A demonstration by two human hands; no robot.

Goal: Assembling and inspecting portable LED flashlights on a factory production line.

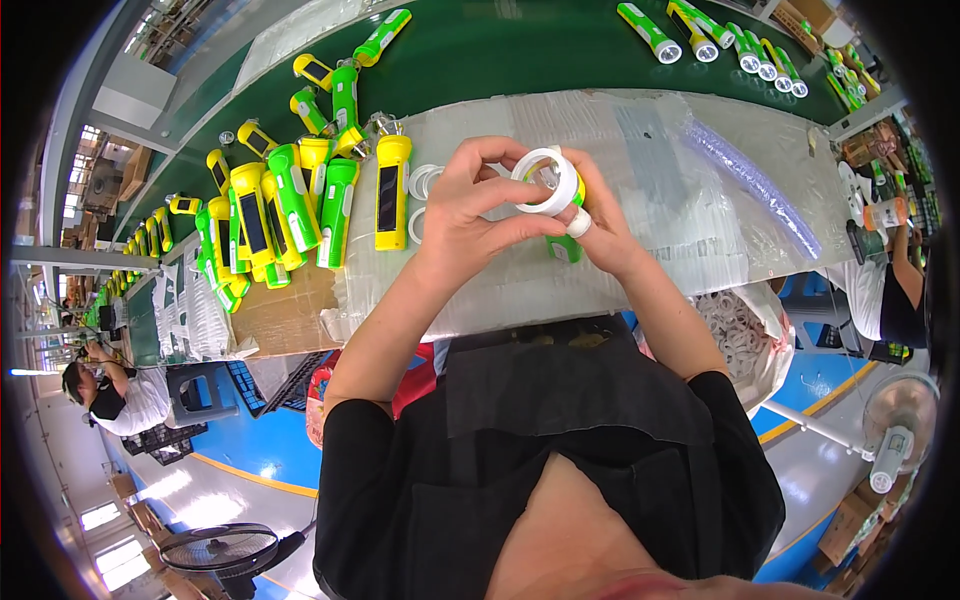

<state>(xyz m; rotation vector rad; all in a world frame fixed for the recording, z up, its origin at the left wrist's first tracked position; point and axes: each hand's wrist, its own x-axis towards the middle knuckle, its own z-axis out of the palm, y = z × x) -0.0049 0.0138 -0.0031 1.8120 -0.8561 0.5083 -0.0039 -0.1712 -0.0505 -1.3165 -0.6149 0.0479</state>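
Observation:
A green and yellow flashlight (pixel 563 249) is gripped in my right hand (pixel 603 222), its head tilted up toward me. A white ring (pixel 551 207) sits at the flashlight's head. My left hand (pixel 468 208) is closed on the ring's left side, thumb below and fingers above. The right fingers and thumb hide most of the flashlight's body, and a white wrap covers part of the right thumb. Loose white rings (pixel 424 182) lie on the table just left of my left hand, beside a yellow flashlight (pixel 391 195) with a dark panel.
Several green and yellow flashlights (pixel 294 200) are heaped at the left. More flashlights (pixel 651 33) lie on the green surface (pixel 520 50) at the far right. A rolled strip of clear bubble wrap (pixel 752 187) crosses the table's right side. A bag of white rings (pixel 779 345) hangs below the right edge.

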